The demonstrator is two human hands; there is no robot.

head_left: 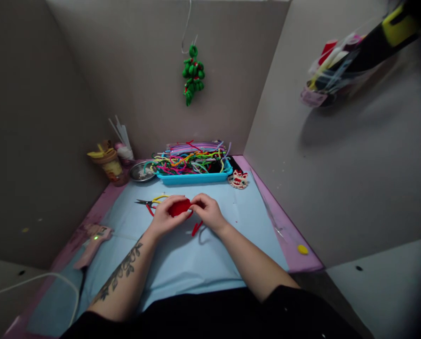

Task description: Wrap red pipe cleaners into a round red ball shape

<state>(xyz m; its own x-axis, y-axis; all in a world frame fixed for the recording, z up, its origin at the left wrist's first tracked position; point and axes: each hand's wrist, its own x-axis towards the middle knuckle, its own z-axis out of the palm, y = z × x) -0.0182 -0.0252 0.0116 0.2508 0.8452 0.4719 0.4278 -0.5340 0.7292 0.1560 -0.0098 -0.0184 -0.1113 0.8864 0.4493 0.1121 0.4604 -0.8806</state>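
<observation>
My left hand [169, 213] is closed around a red fuzzy piece [179, 207], which looks like shaped pipe cleaner. At its right edge, the fingers of my right hand [207, 212] pinch the same red work; the exact spot is hidden behind the fingertips. A bent red pipe cleaner end [196, 229] hangs below my right hand, above the blue cloth. Just left of my left hand lie scissors [149, 203] with yellow and red handles, their blades apart and partly covered by the hand.
A blue tray [194, 179] heaped with colourful pipe cleaners stands at the back. Beside it are a metal dish [142, 172], a brown pot [112, 165] and a red-and-white figure [238, 179]. A pink glue gun [94, 245] lies left. A green ornament [193, 75] hangs on the wall.
</observation>
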